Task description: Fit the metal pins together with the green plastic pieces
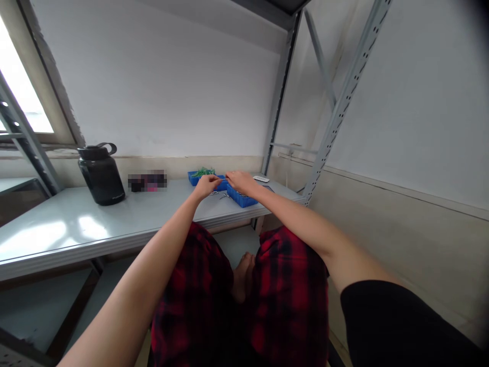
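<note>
Both my arms reach out to the far right part of a white shelf top (114, 224). My left hand (207, 185) and my right hand (240, 181) meet over two blue trays. The back tray (194, 176) holds green bits (204, 172). The near tray (244, 200) lies under my right hand. The fingertips of both hands pinch together around something small and thin; I cannot tell what it is. Small metal pieces (223, 194) lie on the shelf between the trays.
A black jug with a handle (101, 174) stands at the back left. A blurred dark object (147, 181) lies beside it. A small white device (261, 179) sits behind the trays. Grey slotted rack posts (336, 112) rise at the right. My red plaid lap is below.
</note>
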Available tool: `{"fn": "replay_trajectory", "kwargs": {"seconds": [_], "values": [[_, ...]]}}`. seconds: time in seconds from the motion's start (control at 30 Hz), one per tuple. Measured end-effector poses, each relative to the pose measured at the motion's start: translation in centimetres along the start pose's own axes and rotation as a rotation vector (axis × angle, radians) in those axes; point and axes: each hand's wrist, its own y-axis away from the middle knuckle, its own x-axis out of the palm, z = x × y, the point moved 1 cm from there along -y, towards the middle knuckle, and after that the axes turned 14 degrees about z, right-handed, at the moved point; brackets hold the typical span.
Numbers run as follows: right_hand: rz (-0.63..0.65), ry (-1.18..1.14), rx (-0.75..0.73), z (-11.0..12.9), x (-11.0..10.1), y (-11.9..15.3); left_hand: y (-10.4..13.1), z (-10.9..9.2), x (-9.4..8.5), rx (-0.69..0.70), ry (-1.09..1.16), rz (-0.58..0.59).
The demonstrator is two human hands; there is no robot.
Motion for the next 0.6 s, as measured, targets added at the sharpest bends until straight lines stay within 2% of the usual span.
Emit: {"fn": "replay_trajectory", "kwargs": {"seconds": [0.13,0.4,0.6], "values": [[0.002,0.006,-0.006,0.2,0.1,0.1,0.1,-0.3,-0.1,-0.016,0.045,-0.035],[0.002,-0.052,-0.044,0.4,0.0,0.2,0.9,-1.6,0.0,-0.011,0.21,-0.012],[-0.013,-0.036,-0.036,1.0,-0.4,0.6,0.9,-2.0,0.1,-0.049,0.292,-0.072]]}}
